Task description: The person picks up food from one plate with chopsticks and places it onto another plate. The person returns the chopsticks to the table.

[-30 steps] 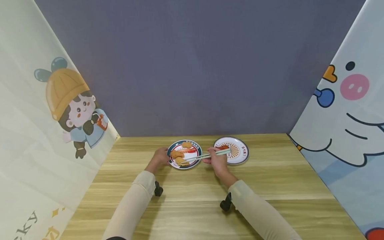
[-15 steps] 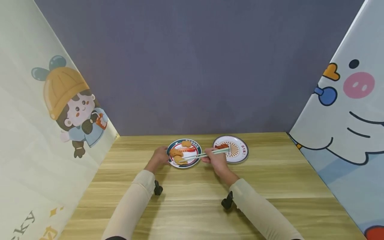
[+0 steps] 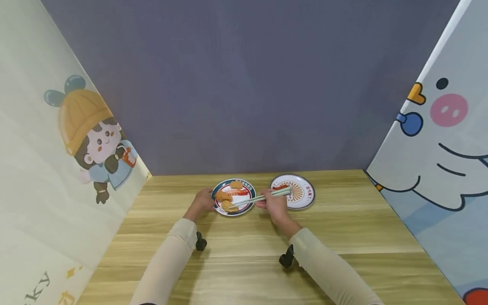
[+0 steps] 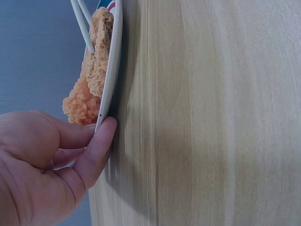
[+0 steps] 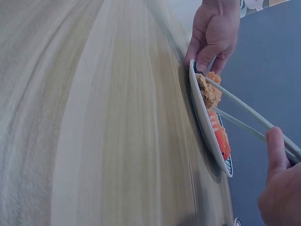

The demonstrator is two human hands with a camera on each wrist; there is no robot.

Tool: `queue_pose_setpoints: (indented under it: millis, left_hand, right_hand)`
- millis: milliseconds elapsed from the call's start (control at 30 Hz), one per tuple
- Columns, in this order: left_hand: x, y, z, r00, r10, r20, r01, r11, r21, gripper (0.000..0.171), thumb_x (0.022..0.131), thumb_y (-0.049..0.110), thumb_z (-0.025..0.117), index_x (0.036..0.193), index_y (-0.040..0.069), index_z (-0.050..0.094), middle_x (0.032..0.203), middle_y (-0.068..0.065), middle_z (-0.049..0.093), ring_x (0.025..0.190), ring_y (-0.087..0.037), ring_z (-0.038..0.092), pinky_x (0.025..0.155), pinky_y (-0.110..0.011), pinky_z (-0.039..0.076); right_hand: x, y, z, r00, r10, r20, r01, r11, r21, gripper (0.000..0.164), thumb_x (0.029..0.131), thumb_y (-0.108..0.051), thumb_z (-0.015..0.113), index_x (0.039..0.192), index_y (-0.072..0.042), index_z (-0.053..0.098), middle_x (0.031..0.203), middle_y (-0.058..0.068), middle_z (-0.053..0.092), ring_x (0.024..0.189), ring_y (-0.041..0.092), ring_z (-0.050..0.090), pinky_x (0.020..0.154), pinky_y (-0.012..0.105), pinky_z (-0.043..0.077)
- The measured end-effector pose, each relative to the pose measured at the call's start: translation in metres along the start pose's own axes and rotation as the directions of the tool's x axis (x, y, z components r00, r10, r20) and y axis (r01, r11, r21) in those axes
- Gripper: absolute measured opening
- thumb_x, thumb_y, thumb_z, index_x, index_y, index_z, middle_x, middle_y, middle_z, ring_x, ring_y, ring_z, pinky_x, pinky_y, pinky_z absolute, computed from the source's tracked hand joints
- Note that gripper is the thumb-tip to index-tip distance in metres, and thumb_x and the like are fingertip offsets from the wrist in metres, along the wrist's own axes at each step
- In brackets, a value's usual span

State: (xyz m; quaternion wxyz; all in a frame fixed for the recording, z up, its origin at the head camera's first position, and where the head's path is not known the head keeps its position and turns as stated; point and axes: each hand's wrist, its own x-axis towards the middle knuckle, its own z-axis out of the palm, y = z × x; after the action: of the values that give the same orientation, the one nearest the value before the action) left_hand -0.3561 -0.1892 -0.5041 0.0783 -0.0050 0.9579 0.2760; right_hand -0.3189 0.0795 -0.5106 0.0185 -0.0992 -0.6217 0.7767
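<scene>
Apparently, the step in hand is catching a chicken piece (image 3: 228, 205), which is lying at the near side of the left plate (image 3: 252, 191) on the worktop (image 3: 244, 267); the left hand (image 3: 205, 200) is pinching that plate's rim, and the right hand (image 3: 277, 206) is holding chopsticks (image 3: 281, 192), their tips straddling the piece. Whether they are squeezing it one cannot tell; the next move is probably calling for an even pinch and a steadied plate.

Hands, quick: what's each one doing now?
Left hand: closed, pinching the edge of the round white plate with dark-teal border.
Right hand: closed, holding the long pale-green chopsticks.
</scene>
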Motion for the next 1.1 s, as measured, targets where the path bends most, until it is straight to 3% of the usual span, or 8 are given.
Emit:
queue_pose_setpoints:
  millis: [200, 267, 400, 833, 1100]
  left_hand:
    - [0.000, 0.001, 0.000, 1.000, 0.005, -0.012, -0.005, 1.000, -0.007, 0.066, 0.075, -0.003, 0.066, 0.139, -0.011, 0.052, 0.130, -0.029, 0.065, 0.105, -0.034, 0.066, 0.083, -0.033, 0.062]
    - [0.000, 0.001, 0.000, 1.000, -0.018, -0.010, 0.017, 0.998, -0.052, 0.066, 0.076, -0.005, 0.065, 0.141, -0.010, 0.051, 0.130, -0.030, 0.064, 0.100, -0.033, 0.068, 0.074, -0.030, 0.063]
    - [0.001, 0.002, 0.000, 0.998, -0.061, -0.003, 0.060, 0.991, -0.119, 0.066, 0.079, -0.007, 0.064, 0.143, -0.009, 0.050, 0.129, -0.030, 0.064, 0.088, -0.029, 0.069, 0.060, -0.024, 0.060]
    - [-0.003, 0.006, -0.002, 0.998, -0.061, 0.013, 0.062, 0.995, -0.073, 0.065, 0.080, -0.004, 0.065, 0.143, -0.009, 0.049, 0.135, -0.030, 0.061, 0.102, -0.034, 0.068, 0.066, -0.025, 0.061]
    - [-0.006, 0.007, -0.002, 0.998, -0.062, 0.008, 0.062, 0.995, -0.083, 0.066, 0.079, -0.005, 0.066, 0.143, -0.009, 0.050, 0.133, -0.030, 0.062, 0.105, -0.035, 0.066, 0.070, -0.028, 0.061]
  right_hand:
    - [0.002, 0.000, -0.004, 1.000, -0.006, -0.014, 0.006, 1.000, 0.010, 0.034, 0.099, -0.012, 0.058, 0.114, 0.018, 0.063, 0.083, 0.026, 0.073, 0.056, 0.016, 0.073, 0.062, 0.029, 0.064]
    - [0.004, -0.001, -0.005, 1.000, -0.004, -0.019, 0.004, 1.000, 0.004, 0.034, 0.099, -0.013, 0.058, 0.115, 0.017, 0.063, 0.078, 0.017, 0.074, 0.057, 0.017, 0.073, 0.062, 0.029, 0.064]
    - [0.005, -0.003, -0.007, 1.000, -0.002, -0.025, 0.002, 1.000, -0.010, 0.035, 0.100, -0.016, 0.058, 0.115, 0.015, 0.064, 0.079, 0.015, 0.074, 0.058, 0.017, 0.074, 0.063, 0.029, 0.064]
    - [0.005, -0.009, -0.022, 0.999, -0.025, -0.037, 0.025, 1.000, 0.003, 0.034, 0.101, -0.017, 0.058, 0.114, 0.013, 0.065, 0.083, 0.018, 0.075, 0.057, 0.015, 0.073, 0.064, 0.029, 0.064]
    - [0.007, -0.012, -0.032, 0.998, -0.023, -0.051, 0.025, 0.999, 0.041, 0.036, 0.101, -0.015, 0.058, 0.119, 0.016, 0.062, 0.078, 0.011, 0.074, 0.056, 0.014, 0.073, 0.063, 0.028, 0.064]
